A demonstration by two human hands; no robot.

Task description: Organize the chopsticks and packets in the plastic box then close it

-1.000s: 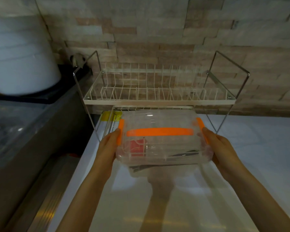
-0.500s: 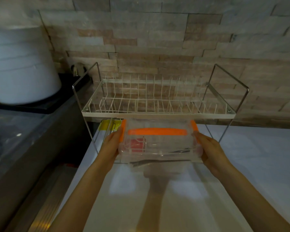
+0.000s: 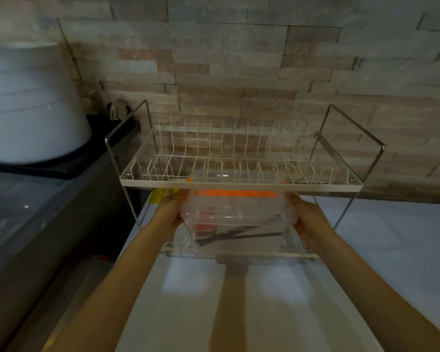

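Observation:
A clear plastic box (image 3: 239, 212) with its lid on and orange latches (image 3: 235, 193) sits partly under the upper shelf of a wire dish rack (image 3: 239, 185). Dark chopsticks (image 3: 236, 236) and a red packet (image 3: 205, 226) show through its clear wall. My left hand (image 3: 172, 208) grips the box's left end. My right hand (image 3: 306, 214) grips its right end. The far half of the box is seen only through the rack's wires.
The rack's lower tier bar (image 3: 239, 254) runs just under the box. A white countertop (image 3: 264, 301) lies in front. A big white round appliance (image 3: 31, 105) stands at the left on a dark surface. A brick wall (image 3: 239, 72) closes the back.
Both hands have carried the closed box forward, away from me, so that it now sits in under the rack's upper shelf. The view has moved closer to the rack.

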